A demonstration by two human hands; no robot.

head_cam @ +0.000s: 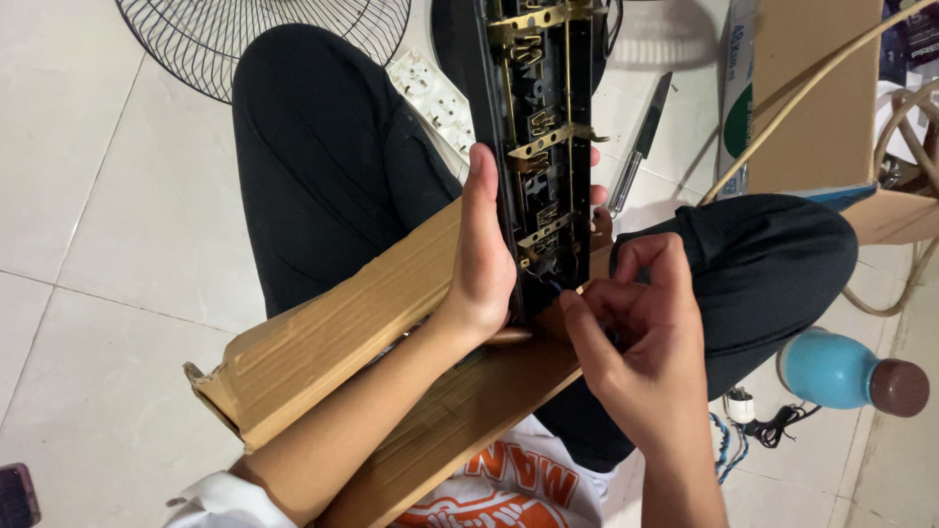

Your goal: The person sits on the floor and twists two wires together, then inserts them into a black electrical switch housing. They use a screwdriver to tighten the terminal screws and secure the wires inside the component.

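- Opened power strip (pixel 536 147): black housing, brass contact rails exposed, standing roughly upright over the lap, lower end resting on a cardboard box (pixel 333 342).
- Left hand (pixel 482 249): grip clamped on the strip's left edge, palm flat along the side, fingertips showing past the right edge.
- Right hand (pixel 641 337): at the strip's bottom end, fingers pinched together on a small dark part or wire; can't tell exactly what, too small.
- Box lies slanted across the person's legs in black trousers.
- White socket cover (pixel 435 98) on the floor just behind the strip, beside a fan grille (pixel 264 39).
- Screwdriver (pixel 641 142) on the tiles right of the strip.
- Second cardboard box (pixel 817 98) upper right, beige cable (pixel 782 122) crossing it.
- Teal bottle (pixel 841 370) with brown cap lies lower right, near the right knee.
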